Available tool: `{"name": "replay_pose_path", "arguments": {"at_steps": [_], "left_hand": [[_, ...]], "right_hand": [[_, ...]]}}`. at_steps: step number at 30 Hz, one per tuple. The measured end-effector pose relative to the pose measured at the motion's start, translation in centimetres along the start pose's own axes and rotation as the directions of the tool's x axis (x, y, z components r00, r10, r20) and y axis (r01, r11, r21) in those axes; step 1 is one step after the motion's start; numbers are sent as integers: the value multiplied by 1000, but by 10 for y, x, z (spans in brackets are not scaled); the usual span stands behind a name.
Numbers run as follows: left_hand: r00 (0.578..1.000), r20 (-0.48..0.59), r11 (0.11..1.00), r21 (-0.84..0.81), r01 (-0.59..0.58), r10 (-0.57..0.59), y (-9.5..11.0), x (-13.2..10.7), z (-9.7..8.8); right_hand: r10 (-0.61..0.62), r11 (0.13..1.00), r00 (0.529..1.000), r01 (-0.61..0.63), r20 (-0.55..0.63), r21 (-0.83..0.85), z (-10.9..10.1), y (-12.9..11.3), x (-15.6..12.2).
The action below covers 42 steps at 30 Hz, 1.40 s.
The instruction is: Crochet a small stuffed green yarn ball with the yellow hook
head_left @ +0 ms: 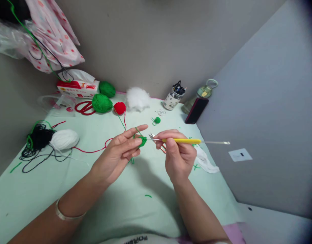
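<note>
Between the thumb and fingers of my left hand (120, 145) is a small green crochet piece (143, 141), with green yarn running over the raised index finger. My right hand (180, 154) grips a yellow-handled crochet hook (183, 140) like a pen. The hook's thin metal tip points left and reaches the edge of the green piece; whether it is inside a stitch I cannot tell. Behind my right fingers lie small scissors (151, 136), partly hidden. A little green ball (157, 120) with a loose tail sits beyond my hands.
Green yarn balls (102, 103), a red yarn ball (119, 108) and white stuffing (138, 98) line the back, by a tissue box (78, 89). White yarn (64, 139) and black yarn (39, 137) lie left. A pen cup (173, 98), phone (197, 110) and bottle (204, 91) stand right.
</note>
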State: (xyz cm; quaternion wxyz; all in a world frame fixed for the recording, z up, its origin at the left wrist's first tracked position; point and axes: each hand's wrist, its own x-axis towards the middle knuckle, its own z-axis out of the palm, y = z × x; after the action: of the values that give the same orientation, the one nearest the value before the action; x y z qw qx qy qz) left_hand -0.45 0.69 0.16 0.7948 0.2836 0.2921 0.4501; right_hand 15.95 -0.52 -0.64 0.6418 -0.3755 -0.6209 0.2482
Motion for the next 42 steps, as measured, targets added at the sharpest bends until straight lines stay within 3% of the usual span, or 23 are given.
{"name": "replay_pose_path", "arguments": {"at_steps": [3,7,10,12,14,17,20,26,32,36,39,42], "left_hand": [[999,-1,991,129,-41,41,0,-2,1],[984,-93,960,251,-125,152,-5,-2,4],[977,-126,968,205,-146,174,-7,-2,4],[986,-113,986,127,-104,119,-8,-2,4],[998,-50,999,38,-20,22,-7,0,3],[997,24,996,-48,76,-75,-4,2,0],[998,4,998,-28,58,-58,-1,2,-1],[999,-29,997,71,-29,31,-4,1,1],[999,30,999,31,28,-29,-2,2,-2],[997,42,998,8,63,-64,0,3,-6],[999,35,998,59,23,-25,-2,1,-4],[997,-9,980,183,-77,79,-6,-1,-1]], "right_hand": [[78,993,994,-85,79,82,1,0,4],[58,998,993,-59,101,8,3,2,-1],[-125,964,979,158,160,-214,4,3,-8],[-257,866,938,330,233,-375,3,4,-11],[-311,819,917,392,250,-418,2,4,-10],[-233,923,961,266,149,-277,-1,0,-4],[-97,984,991,109,89,-140,-2,-4,2],[-67,986,990,84,122,-145,1,-4,1],[4,1000,997,-3,82,-17,-2,-3,4],[149,973,988,-151,28,172,-7,1,8],[254,923,964,-265,76,280,-5,3,9],[206,962,971,-224,122,155,0,2,5]]}}
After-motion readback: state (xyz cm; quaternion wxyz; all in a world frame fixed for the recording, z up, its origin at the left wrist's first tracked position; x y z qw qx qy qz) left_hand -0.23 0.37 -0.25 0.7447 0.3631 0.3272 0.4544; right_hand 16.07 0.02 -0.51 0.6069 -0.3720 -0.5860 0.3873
